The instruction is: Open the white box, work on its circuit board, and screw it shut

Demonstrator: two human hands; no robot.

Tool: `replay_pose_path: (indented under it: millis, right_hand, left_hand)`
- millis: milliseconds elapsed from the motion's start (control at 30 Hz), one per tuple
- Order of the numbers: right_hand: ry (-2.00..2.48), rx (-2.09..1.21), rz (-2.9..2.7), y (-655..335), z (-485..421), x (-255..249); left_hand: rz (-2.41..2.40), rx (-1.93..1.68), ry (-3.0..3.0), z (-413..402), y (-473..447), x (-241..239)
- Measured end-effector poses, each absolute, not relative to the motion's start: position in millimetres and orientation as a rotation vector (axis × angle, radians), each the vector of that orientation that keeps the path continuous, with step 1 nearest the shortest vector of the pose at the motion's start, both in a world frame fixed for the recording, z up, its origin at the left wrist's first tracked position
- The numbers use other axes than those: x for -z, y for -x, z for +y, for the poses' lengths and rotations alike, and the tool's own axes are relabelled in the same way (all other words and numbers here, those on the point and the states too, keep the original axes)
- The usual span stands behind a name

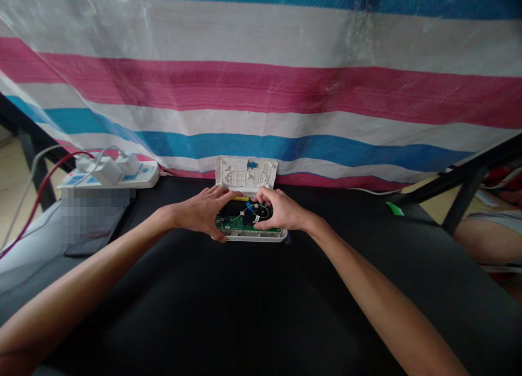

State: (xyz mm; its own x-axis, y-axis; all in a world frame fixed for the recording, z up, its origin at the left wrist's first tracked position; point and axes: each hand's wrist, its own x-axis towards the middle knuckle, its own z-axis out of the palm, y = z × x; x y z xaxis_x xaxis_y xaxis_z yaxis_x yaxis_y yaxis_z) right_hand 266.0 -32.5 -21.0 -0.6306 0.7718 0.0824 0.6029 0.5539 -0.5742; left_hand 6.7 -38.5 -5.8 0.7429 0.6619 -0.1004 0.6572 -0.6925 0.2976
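Observation:
A white plastic device casing (261,236) lies opened on the black table, a green circuit board (233,223) inside it. On the board are a black part (248,219), a looped thin white cable (267,208) and a small blue connector (249,206). My left hand (204,210) spans the casing's left end, thumb at the front edge and fingers at the back. Over the right half, my right hand (285,210) curls its thumb and fingers around the cable loop and black part; what its fingertips pinch is hidden. The white cover (246,174) stands upright behind.
A white power strip (147,175) with plugged-in adapters and a red cable (44,183) sits at the back left. A striped plastic sheet (261,82) hangs behind the table. A green packet (395,208) lies at right. Part of another person (489,237) shows far right.

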Motion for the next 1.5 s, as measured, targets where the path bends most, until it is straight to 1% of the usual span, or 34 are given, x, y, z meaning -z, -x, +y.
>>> replay_pose_path:
  millis: [167,467,700,1067,1500]
  right_hand:
    - [1.128,-0.741,-2.452,-266.0,-32.5,22.6]
    - [1.15,-0.556,-2.545,-261.8,-37.0,30.5]
    - [1.148,-0.5,-2.599,-262.4,-35.8,30.7]
    - [1.185,-0.54,-2.589,-261.9,-38.4,28.5]
    - [1.159,-0.582,-2.562,-262.4,-38.7,32.1]
  left_hand:
    - [0.994,-0.043,-2.623,-36.0,-4.9,9.1]
    - [0.962,-0.1,-2.656,-34.6,-3.9,14.4]
    - [0.936,-0.123,-2.661,-35.6,-3.7,14.6]
    - [0.944,-0.129,-2.61,-24.4,3.8,11.3]
    - [0.978,-0.14,-2.759,-25.3,2.4,20.8]
